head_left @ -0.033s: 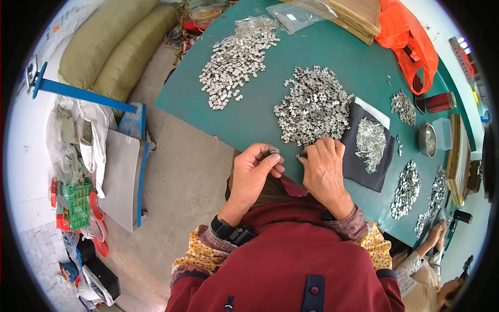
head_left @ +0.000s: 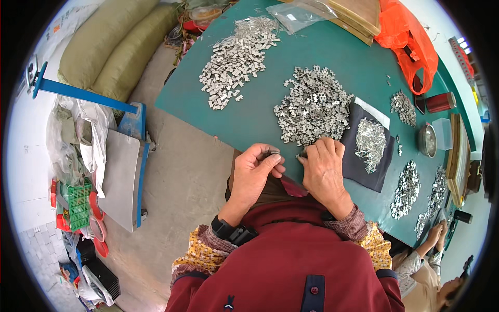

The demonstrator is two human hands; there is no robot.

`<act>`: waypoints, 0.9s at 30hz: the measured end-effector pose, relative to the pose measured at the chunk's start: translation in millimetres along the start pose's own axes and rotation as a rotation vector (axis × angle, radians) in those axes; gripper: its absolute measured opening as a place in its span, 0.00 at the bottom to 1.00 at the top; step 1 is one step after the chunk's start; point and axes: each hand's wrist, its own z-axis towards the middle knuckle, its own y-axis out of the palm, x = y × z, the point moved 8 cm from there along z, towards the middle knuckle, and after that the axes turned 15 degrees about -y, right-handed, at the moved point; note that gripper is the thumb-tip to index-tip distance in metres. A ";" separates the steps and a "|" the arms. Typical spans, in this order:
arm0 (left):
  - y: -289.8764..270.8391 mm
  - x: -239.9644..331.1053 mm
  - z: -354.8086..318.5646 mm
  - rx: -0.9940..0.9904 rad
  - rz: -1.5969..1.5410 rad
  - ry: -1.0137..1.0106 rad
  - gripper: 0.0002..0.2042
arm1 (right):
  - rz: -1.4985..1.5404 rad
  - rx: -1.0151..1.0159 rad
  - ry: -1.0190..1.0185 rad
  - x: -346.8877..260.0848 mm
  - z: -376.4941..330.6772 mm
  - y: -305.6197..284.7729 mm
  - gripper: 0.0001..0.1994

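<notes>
At the near edge of the green table, my left hand (head_left: 253,169) pinches a small dark metal piece (head_left: 272,152) between thumb and fingers. My right hand (head_left: 325,169) is closed in a pinch a short gap to its right; whatever lies at its fingertips is too small to name. Just beyond the fingers spreads a big pile of small grey metal pieces (head_left: 314,104). Thin silvery pins (head_left: 370,143) lie heaped on a dark cloth (head_left: 358,174) beside my right hand. A second pile of flatter metal pieces (head_left: 228,70) sits farther left.
Smaller piles of metal parts (head_left: 405,190) lie to the right, near a metal bowl (head_left: 427,140) and a red can (head_left: 441,102). An orange plastic bag (head_left: 410,41) and wooden trays (head_left: 358,18) occupy the far side. Another person's hands (head_left: 436,234) work at the lower right.
</notes>
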 end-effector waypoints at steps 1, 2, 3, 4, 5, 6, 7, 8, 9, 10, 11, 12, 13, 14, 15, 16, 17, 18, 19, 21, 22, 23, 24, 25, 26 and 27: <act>1.6 -0.6 0.1 0.006 0.015 -0.007 0.05 | -0.001 0.001 -0.001 -0.5 0.1 -0.4 0.09; 2.5 -1.3 0.3 0.006 0.015 -0.005 0.05 | -0.025 0.010 -0.019 -2.7 0.8 -1.7 0.08; 3.4 -2.6 0.6 0.004 0.028 -0.008 0.05 | -0.049 0.020 -0.037 -4.7 1.1 -3.0 0.08; 3.9 -3.2 0.7 0.002 0.041 -0.010 0.05 | -0.049 0.021 -0.037 -4.4 0.6 -2.9 0.08; 4.0 -2.7 0.5 0.002 0.042 -0.009 0.05 | -0.048 0.008 -0.048 -4.6 0.1 -1.4 0.08; 4.1 -2.8 0.2 0.001 0.043 -0.012 0.05 | -0.047 -0.006 -0.059 -5.1 -0.4 0.0 0.08; 4.3 -2.9 0.0 0.000 0.045 -0.014 0.05 | -0.047 -0.005 -0.060 -5.4 -0.4 -0.2 0.08; 4.5 -2.9 -0.3 0.000 0.045 -0.013 0.05 | -0.043 -0.006 -0.054 -5.2 -0.4 -0.3 0.08; 4.9 -2.5 -0.5 0.003 0.050 -0.012 0.05 | -0.041 -0.006 -0.049 -4.8 0.2 -0.9 0.08; 5.6 -2.1 -1.0 0.005 0.055 -0.010 0.05 | -0.043 -0.004 -0.051 -4.6 0.4 -1.4 0.08; 7.1 -1.5 -1.8 0.003 0.055 -0.006 0.05 | 0.013 0.035 -0.033 -2.9 -0.1 -3.3 0.08; 8.7 -1.5 -1.1 0.004 0.053 -0.011 0.05 | 0.069 0.076 -0.018 -0.2 0.4 -5.2 0.08; 10.5 -1.4 -0.3 0.005 0.050 -0.015 0.05 | 0.064 0.080 -0.021 -0.4 1.9 -6.7 0.08; 13.0 -0.3 0.5 0.002 0.051 -0.009 0.05 | 0.150 0.140 0.034 3.4 2.2 -10.5 0.07; 15.9 -0.2 0.5 -0.011 0.031 -0.014 0.05 | 0.239 0.200 0.090 6.6 2.4 -13.6 0.07; 19.0 0.2 0.9 -0.023 0.012 -0.021 0.05 | 0.237 0.203 0.088 5.1 5.2 -14.8 0.07; 22.9 1.8 1.3 -0.024 0.013 -0.017 0.05 | 0.291 0.218 0.111 5.4 7.4 -14.8 0.07; 28.5 6.4 0.8 -0.049 -0.037 0.016 0.06 | 0.343 0.232 0.136 6.3 9.0 -14.8 0.07; 31.6 10.3 0.4 -0.073 -0.087 0.048 0.06 | 0.341 0.234 0.135 5.2 9.7 -13.9 0.07; 30.7 8.3 2.6 -0.073 -0.075 0.047 0.06 | 0.363 0.243 0.148 4.7 8.1 -9.7 0.06; 30.0 6.8 3.5 -0.071 -0.065 0.044 0.06 | 0.364 0.242 0.147 4.9 8.2 -9.3 0.06; 30.4 6.2 4.6 -0.069 -0.066 0.044 0.06 | 0.388 0.252 0.155 5.8 7.9 -9.1 0.05; 31.4 7.1 4.9 -0.072 -0.078 0.054 0.06 | 0.415 0.261 0.163 5.9 7.8 -8.9 0.05; 31.3 7.9 4.8 -0.076 -0.091 0.064 0.06 | 0.418 0.258 0.162 5.2 8.0 -8.1 0.05; 29.7 7.7 4.6 -0.071 -0.092 0.062 0.06 | 0.408 0.259 0.149 3.7 8.4 -8.0 0.05; 29.0 8.5 4.6 -0.070 -0.073 0.072 0.06 | 0.398 0.260 0.136 3.1 9.2 -8.2 0.05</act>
